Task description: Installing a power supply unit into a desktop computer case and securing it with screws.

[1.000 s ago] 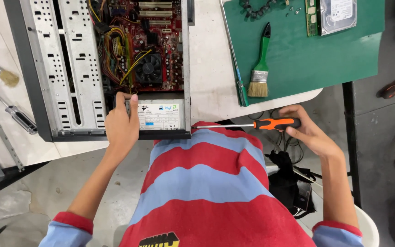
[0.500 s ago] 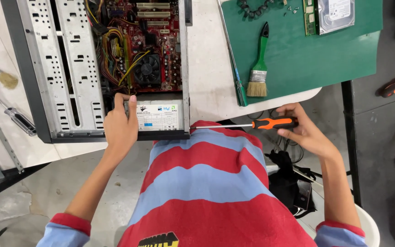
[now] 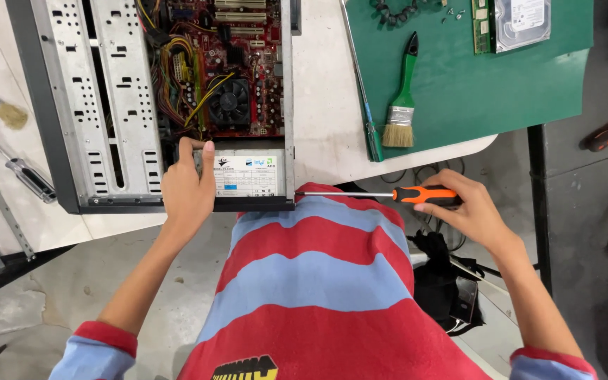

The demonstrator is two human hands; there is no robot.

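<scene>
White rectangular label (image 3: 246, 174) with small blue and red marks, on top of the power supply box (image 3: 251, 200) at the near edge of the open computer case (image 3: 72, 105). Silver-white label (image 3: 523, 17) on the hard drive (image 3: 501, 28), top right on the green mat (image 3: 487, 91).

We're looking at the power supply unit (image 3: 246, 180): grey metal box, white label facing up, sitting in the near corner of the open PC case (image 3: 58, 112). We're seeing the screwdriver (image 3: 388, 195), orange-and-black handle, lying horizontal, its thin shaft pointing at the case's near right corner.
</scene>
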